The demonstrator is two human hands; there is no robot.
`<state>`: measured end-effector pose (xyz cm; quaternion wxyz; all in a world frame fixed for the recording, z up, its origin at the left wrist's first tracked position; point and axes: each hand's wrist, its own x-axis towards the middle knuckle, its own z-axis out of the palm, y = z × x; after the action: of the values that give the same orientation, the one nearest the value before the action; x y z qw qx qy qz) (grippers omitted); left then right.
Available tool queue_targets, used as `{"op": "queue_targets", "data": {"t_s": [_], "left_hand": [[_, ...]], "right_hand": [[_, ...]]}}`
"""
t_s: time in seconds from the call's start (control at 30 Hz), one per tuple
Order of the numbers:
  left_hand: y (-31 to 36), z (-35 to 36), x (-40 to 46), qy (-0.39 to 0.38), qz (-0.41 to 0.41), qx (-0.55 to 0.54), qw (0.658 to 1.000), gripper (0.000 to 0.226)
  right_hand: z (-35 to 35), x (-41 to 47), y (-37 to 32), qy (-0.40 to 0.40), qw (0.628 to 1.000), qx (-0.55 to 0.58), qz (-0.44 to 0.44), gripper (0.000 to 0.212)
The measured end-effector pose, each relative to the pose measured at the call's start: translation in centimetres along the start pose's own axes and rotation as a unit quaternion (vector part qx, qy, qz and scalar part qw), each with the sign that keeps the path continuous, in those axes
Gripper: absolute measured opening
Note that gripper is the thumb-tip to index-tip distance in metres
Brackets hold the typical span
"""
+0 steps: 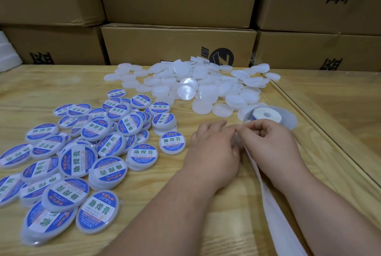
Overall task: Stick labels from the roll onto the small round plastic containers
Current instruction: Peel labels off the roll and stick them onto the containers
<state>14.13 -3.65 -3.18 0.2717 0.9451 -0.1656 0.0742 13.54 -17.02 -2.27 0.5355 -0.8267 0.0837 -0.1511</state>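
Both hands meet over the white backing strip (274, 204): the right hand (272, 144) pinches it, fingers curled. The left hand (214, 148) curls beside it, its grasp hidden. Label roll (267, 116) lies just beyond; labelled containers (82, 152) lie left, blank containers (195, 82) behind.

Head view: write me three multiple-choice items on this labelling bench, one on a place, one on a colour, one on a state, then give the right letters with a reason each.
1. Where does the pile of unlabelled containers lie on the table?
A. far side, before the cardboard boxes
B. at the near left edge
C. under the forearms

2. What is the main colour of the labels on the labelled containers?
A. red
B. blue
C. yellow

3. What are the left hand and right hand doing?
A. resting flat and open
B. lifting a box
C. meeting fingertips over the white backing strip beside the label roll

Answers: 1 A, the plain white pile sits nearest the boxes. 2 B, each label is blue with a white band. 3 C, both hands' curled fingers meet at the strip's top.
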Motion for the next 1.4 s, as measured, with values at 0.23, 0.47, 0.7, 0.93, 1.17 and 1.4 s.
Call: {"op": "queue_targets", "data": {"t_s": [0.23,0.47,0.7,0.93,1.17,1.4], "left_hand": [[0.13,-0.18,-0.09,-0.010,0.008,0.016,1.000,0.034],[0.19,-0.20,-0.06,0.007,-0.007,-0.015,1.000,0.032],[0.26,-0.17,-0.19,0.019,-0.022,-0.025,0.999,0.050],[0.28,-0.21,-0.21,0.016,-0.035,-0.011,0.999,0.051],[0.27,-0.26,-0.05,0.021,-0.049,-0.043,0.998,0.054],[0.05,-0.03,-0.03,0.025,-0.107,0.045,0.993,0.054]], "right_hand": [[-0.05,0.39,0.30,-0.038,0.998,0.031,0.027,0.030],[-0.07,0.40,0.38,-0.042,0.998,0.048,0.020,0.028],[-0.08,0.57,0.83,-0.037,0.999,0.031,0.022,0.015],[-0.11,0.41,0.66,-0.034,0.999,0.024,0.009,0.010],[-0.13,0.15,0.26,-0.034,0.999,0.026,0.011,0.014],[-0.14,-0.05,0.00,-0.030,0.999,0.029,0.017,0.021]]}}
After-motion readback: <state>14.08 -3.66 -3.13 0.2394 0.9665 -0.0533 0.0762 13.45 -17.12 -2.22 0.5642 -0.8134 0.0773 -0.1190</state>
